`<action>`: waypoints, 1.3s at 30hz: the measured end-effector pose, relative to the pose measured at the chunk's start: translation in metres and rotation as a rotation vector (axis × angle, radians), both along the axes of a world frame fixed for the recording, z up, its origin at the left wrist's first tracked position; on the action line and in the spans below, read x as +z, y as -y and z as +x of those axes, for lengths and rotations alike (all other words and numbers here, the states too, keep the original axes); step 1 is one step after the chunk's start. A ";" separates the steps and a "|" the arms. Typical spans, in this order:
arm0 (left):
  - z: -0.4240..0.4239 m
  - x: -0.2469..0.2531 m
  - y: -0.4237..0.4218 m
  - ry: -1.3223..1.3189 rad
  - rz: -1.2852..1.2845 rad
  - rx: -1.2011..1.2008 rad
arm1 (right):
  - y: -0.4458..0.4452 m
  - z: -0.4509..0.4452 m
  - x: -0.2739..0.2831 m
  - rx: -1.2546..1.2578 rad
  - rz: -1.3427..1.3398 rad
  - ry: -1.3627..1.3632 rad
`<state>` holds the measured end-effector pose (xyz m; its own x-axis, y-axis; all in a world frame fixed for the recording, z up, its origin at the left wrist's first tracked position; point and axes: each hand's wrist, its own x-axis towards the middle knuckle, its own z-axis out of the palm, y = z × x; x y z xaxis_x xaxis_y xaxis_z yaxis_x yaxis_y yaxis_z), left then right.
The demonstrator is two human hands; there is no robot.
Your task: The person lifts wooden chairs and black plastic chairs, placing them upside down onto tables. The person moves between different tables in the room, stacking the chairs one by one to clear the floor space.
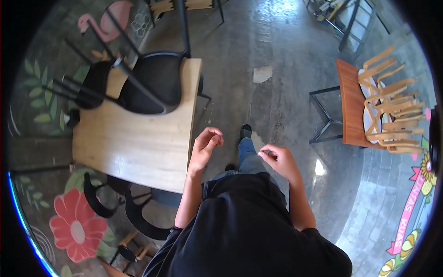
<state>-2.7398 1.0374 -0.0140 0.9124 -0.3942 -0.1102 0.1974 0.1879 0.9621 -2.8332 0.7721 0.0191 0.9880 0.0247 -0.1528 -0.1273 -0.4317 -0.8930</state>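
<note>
My left hand (207, 145) hangs in the air just off the right edge of a pale wood table (138, 145). Its fingers are loosely curled and hold nothing. My right hand (281, 160) is raised over the concrete floor, in front of my right side. It is empty too, with bent fingers and the thumb close to the index finger. Two black chairs (152, 85) rest upside down on the far part of the table, legs in the air. Below my hands, one foot in a dark slipper (245, 131) is set forward.
Black chairs with curved backs (142, 221) stand along the table's near side. At right, a reddish-brown table (353, 104) carries several upturned wooden stools (391, 104). A metal-framed stack of gear (353, 24) stands far right. A painted wall (78, 228) borders the left.
</note>
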 end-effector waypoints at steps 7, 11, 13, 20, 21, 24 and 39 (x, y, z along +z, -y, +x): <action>-0.097 -0.009 -0.102 -0.051 -0.030 0.284 | -0.077 -0.027 0.026 0.261 -0.080 0.053; -0.141 -0.010 -0.158 -0.026 0.003 0.448 | -0.103 -0.033 0.042 0.280 -0.066 0.095; -0.167 -0.001 -0.181 -0.025 -0.058 0.586 | -0.111 -0.028 0.048 0.373 -0.174 0.113; -0.272 -0.017 -0.267 0.022 -0.143 1.079 | -0.177 -0.028 0.061 0.666 -0.309 0.222; -0.285 -0.026 -0.274 0.006 -0.173 1.155 | -0.190 -0.032 0.063 0.701 -0.323 0.241; -0.312 -0.033 -0.279 -0.058 -0.219 1.227 | -0.229 -0.053 0.061 0.821 -0.221 0.367; -0.414 -0.055 -0.233 -0.395 0.044 0.460 | -0.172 -0.252 -0.003 0.524 -0.205 0.003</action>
